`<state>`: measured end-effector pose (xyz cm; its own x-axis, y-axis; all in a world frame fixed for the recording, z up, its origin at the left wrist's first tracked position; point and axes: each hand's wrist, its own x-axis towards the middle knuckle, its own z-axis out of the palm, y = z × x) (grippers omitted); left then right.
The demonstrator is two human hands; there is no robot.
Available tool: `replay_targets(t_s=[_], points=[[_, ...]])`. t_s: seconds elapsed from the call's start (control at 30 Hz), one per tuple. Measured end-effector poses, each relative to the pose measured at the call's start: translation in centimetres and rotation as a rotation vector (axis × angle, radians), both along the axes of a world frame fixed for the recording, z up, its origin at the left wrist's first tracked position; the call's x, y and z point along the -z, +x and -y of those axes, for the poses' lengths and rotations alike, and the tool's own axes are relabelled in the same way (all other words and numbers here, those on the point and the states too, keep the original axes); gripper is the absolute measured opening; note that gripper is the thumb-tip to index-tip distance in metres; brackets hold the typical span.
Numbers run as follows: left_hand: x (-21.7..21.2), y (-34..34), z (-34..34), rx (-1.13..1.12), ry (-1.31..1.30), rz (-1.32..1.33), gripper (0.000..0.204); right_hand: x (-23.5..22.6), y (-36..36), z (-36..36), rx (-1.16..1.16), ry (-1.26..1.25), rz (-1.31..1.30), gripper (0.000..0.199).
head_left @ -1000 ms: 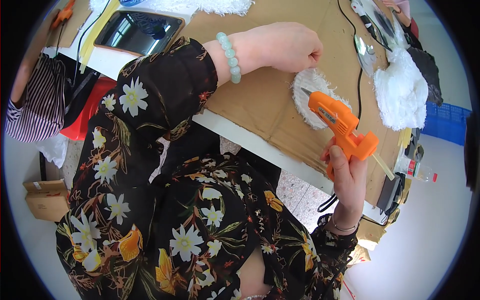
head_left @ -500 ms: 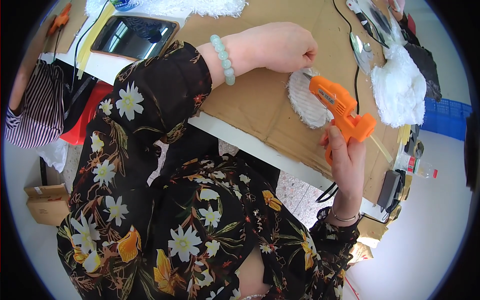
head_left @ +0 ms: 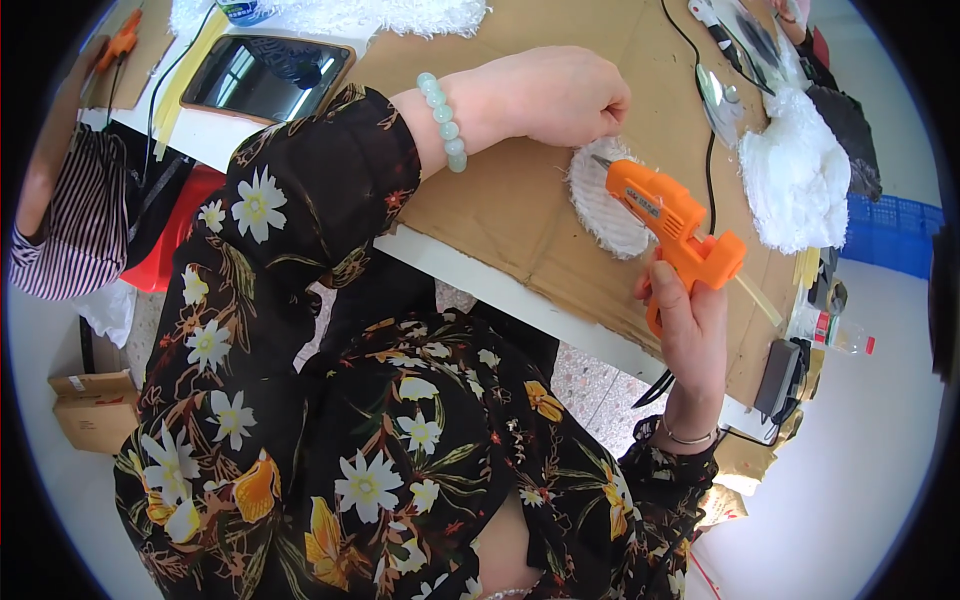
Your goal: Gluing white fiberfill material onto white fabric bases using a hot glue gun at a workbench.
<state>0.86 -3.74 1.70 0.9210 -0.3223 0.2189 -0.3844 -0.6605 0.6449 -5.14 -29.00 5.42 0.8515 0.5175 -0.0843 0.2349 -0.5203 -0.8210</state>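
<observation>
My right hand [head_left: 690, 318] grips an orange glue gun [head_left: 664, 212] by its handle, a pale glue stick jutting from the back. Its metal nozzle sits over the upper part of a white fluffy oval pad [head_left: 606, 208] on the cardboard. My left hand [head_left: 575, 97] is closed at the pad's top edge, its fingertips curled down and mostly hidden. It seems to pinch the rim of the pad. A pale green bead bracelet circles that wrist.
Brown cardboard [head_left: 480, 215] covers the table. A phone [head_left: 268, 77] lies at the left. White fluffy material [head_left: 795, 170] is heaped at the right, near a blue basket [head_left: 892, 237] and a plastic bottle [head_left: 838, 332]. A black cable [head_left: 712, 180] crosses the cardboard. Another person's arm [head_left: 55, 150] shows far left.
The glue gun has shifted slightly left, its nozzle moving a little along the pad. The pad and my left hand have drifted slightly left in the picture.
</observation>
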Motion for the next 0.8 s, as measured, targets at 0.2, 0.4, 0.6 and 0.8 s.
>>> replay_targets(t_s=[0.2,0.4,0.6,0.8], points=[[0.6,0.3,-0.1,-0.015,-0.006,0.12,0.016,-0.1,-0.1,-0.1,0.011,0.036,-0.002,0.017],[0.8,0.4,-0.1,-0.011,0.001,0.106,0.017,0.1,0.4,0.2,-0.022,-0.046,-0.038,0.018],[-0.2,0.1,0.1,-0.032,0.032,-0.033,0.016,-0.3,0.1,0.9,-0.004,0.021,-0.054,0.022],[-0.2,-0.5,-0.6,-0.074,-0.104,0.125,0.019,-0.4,0.0,2.7,0.088,0.464,-0.26,0.033]])
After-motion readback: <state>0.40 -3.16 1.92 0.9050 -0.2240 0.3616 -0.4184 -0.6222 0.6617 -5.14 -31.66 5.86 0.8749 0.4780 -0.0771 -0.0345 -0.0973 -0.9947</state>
